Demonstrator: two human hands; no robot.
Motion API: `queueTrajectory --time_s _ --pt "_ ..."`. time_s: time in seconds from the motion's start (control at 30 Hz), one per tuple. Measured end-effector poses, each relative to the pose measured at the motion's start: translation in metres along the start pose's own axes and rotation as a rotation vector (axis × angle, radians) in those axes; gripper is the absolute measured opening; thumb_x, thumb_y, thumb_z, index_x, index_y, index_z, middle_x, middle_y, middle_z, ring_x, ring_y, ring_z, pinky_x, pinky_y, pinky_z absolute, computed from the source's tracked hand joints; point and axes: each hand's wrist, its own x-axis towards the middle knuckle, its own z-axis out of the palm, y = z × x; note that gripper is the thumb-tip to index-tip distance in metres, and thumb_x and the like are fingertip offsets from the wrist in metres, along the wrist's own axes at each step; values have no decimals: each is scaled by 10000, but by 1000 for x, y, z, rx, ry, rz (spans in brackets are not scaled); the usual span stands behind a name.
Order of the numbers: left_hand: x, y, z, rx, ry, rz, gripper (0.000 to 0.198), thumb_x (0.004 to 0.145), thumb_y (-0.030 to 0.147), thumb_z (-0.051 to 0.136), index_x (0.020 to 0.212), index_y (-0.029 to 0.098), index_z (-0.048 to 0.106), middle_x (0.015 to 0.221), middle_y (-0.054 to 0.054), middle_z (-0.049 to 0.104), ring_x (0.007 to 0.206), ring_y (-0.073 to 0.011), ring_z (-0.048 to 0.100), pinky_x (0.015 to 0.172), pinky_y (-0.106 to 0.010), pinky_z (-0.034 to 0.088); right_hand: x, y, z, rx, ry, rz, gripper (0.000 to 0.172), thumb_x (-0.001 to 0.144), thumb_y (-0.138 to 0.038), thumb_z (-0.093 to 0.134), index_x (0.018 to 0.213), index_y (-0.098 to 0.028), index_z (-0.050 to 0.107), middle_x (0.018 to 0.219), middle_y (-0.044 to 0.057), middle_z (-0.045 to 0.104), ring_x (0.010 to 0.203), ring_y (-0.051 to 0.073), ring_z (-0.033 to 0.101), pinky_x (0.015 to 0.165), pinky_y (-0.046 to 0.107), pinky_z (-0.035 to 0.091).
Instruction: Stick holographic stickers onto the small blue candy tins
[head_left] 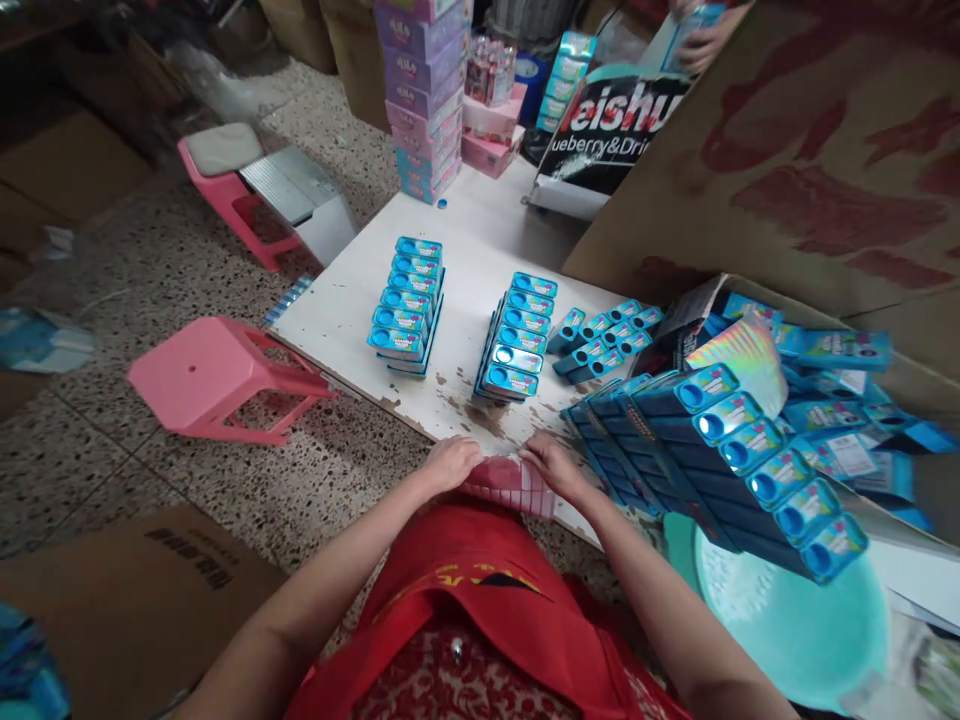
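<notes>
At the front edge of the white table [341, 310], my left hand [453, 465] is closed on one side of a pink, see-through plastic sheet [510, 484] with grid lines. My right hand [553, 466] pinches the sheet's other side, fingers bent over its top edge. The sheet hangs between my hands, in front of my red apron [472, 560]. Just beyond my hands stands a row of blue boxes [523, 335] with printed tops. Another row of blue boxes [407, 300] is farther left. Several small blue boxes [600, 343] stand beyond my right hand.
A leaning stack of blue boxes [690, 450] rises at right, above a turquoise basin [795, 610]. Behind it a carton holds loose blue boxes [840, 350]. Purple and pink boxes [424, 95] are piled at the back. A pink stool [202, 375] stands left. Another person's hand [703, 48] shows at top right.
</notes>
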Motion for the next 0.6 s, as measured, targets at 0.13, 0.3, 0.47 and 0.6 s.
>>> queueTrajectory --time_s 0.13,0.3,0.47,0.6 --pt "2 2 -2 5 -53 -107 365 943 334 328 909 189 662 978 -64 688 924 -209 619 798 -286 430 1 -6 4 -32 -7 15 425 954 -446 365 646 -200 526 704 41 539 713 173 478 665 272 346" --pt "28 19 1 -32 7 -21 297 905 382 442 1077 233 633 1065 -39 688 978 -202 620 809 -271 430 10 -3 2 -6 32 73 417 956 -431 371 641 -198 513 685 32 552 697 163 486 647 255 335" --pt "67 25 5 -58 -48 -54 324 923 347 394 934 190 677 948 -64 707 905 -205 631 753 -271 432 19 13 3 -26 94 130 338 943 -335 413 651 -194 508 690 24 560 674 153 490 612 243 313" --pt "83 21 4 -87 -70 -19 302 918 295 394 904 187 675 937 -45 705 892 -179 625 756 -251 429 21 20 7 -43 140 165 323 942 -301 402 655 -193 503 691 26 555 664 150 480 602 241 303"
